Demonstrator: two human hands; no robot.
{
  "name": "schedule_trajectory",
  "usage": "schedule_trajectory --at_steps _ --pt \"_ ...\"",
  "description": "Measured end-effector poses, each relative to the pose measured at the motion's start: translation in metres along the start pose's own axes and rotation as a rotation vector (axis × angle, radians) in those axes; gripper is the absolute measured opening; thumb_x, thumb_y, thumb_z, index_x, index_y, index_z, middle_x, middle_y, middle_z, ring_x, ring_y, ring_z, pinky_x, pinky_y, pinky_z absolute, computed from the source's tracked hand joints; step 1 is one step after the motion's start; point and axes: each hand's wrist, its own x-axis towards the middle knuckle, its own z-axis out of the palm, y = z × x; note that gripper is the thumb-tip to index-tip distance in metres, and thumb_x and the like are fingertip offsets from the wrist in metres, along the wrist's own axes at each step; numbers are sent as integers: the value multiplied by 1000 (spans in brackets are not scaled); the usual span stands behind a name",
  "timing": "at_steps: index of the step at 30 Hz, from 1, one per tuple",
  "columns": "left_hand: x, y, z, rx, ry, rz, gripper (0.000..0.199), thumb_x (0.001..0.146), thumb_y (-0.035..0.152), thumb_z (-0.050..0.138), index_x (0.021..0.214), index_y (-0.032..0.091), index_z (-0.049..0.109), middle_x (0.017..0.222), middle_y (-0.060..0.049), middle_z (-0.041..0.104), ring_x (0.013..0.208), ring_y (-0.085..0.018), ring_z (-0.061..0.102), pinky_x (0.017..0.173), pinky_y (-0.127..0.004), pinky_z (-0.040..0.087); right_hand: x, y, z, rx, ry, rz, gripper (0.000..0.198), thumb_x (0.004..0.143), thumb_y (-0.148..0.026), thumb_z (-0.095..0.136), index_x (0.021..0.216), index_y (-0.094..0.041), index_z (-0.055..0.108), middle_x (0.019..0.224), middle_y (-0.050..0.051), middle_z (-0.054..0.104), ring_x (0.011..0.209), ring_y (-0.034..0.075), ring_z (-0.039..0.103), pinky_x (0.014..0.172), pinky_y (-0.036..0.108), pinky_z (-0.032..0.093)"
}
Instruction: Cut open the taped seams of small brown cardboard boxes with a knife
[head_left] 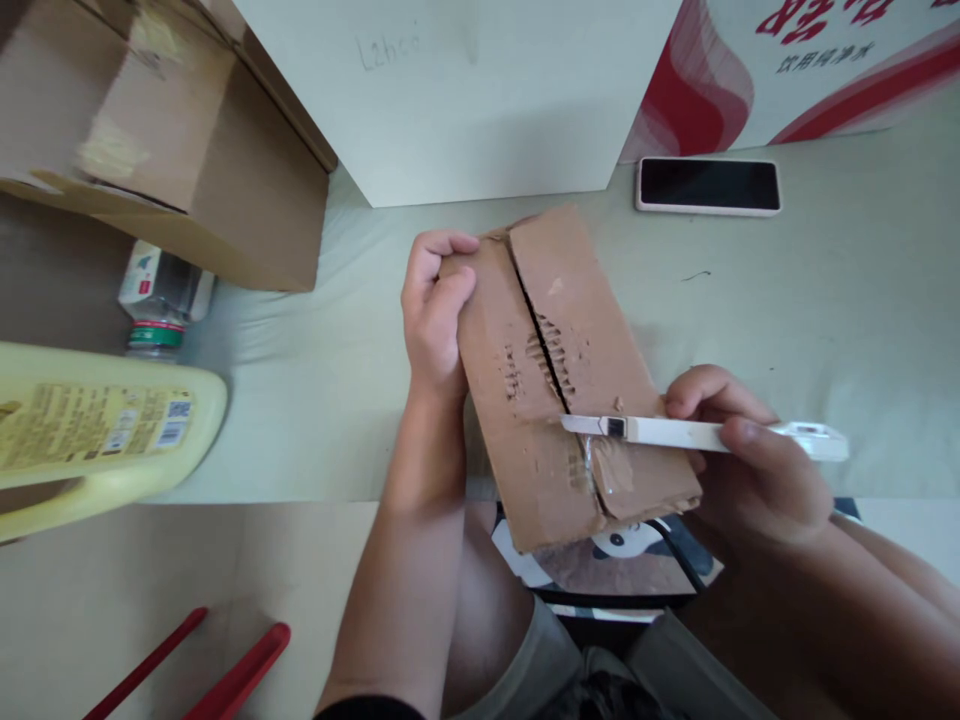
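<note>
My left hand [439, 310] grips the upper left edge of a small brown cardboard box [487, 400], thumb on top and fingers curled round the corner. The box is tilted, and a dark slit runs between its two flaps, with torn corrugated patches at the middle. A scrap of clear tape sticks near the lower end of the slit. In my right hand [757, 460] is a white box cutter [675, 433], its blade end lying over the slit. Some right fingers are hidden behind the box's right edge.
A phone [709, 186] lies at the back right before a red and white carton [750, 90]. A white box [480, 110] stands behind. Left are a large cardboard box [255, 190], a bottle [161, 300] and a yellow jug [112, 430]. Red handles [240, 670] show below.
</note>
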Motion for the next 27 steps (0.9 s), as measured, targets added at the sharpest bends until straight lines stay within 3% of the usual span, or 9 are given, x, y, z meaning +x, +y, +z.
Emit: schedule_trajectory --at_steps 4,8,15,18,21,24,27 --pt "0 0 -1 54 3 -27 14 83 35 66 90 25 59 91 -4 59 85 -20 54 78 -33 44 -1 4 -2 -28 4 -4 26 84 -49 70 85 -24 66 52 -5 44 41 11 34 36 25 21" --pt "0 -1 -3 54 -10 -26 22 84 43 69 92 25 60 87 -2 56 79 -18 55 78 -34 46 2 11 -10 -34 -17 -171 20 85 -44 73 84 -26 66 54 -6 43 44 10 36 40 24 27" --pt "1 -4 -5 118 -17 -17 33 86 56 67 95 25 58 95 -3 59 98 -22 60 89 -36 49 13 7 -24 -148 -52 -349 9 84 -37 79 88 -29 74 56 -5 52 49 11 44 48 28 33" --pt "1 -2 -4 81 -5 -38 29 84 50 69 93 25 58 94 -3 60 96 -22 60 86 -34 48 18 -4 -19 -64 -69 -286 18 84 -46 76 77 -29 73 54 -3 50 47 13 43 47 30 33" --pt "0 3 -2 17 38 -50 19 78 36 70 89 23 60 89 -3 60 85 -19 58 78 -32 45 23 -18 -17 59 62 -190 30 78 -53 76 64 -27 67 53 -3 40 48 13 37 48 31 32" --pt "1 6 -5 0 101 -50 15 75 31 68 87 24 61 83 -1 60 77 -19 56 71 -32 44 27 -30 -24 131 242 -177 25 66 -37 85 62 -26 63 59 -2 36 57 14 38 54 33 35" --pt "4 2 -16 7 151 -60 15 80 37 65 89 28 59 84 -2 61 88 -23 61 77 -36 46 30 -32 -37 185 308 -98 20 65 -23 80 64 -27 60 56 -3 30 51 13 29 47 29 25"
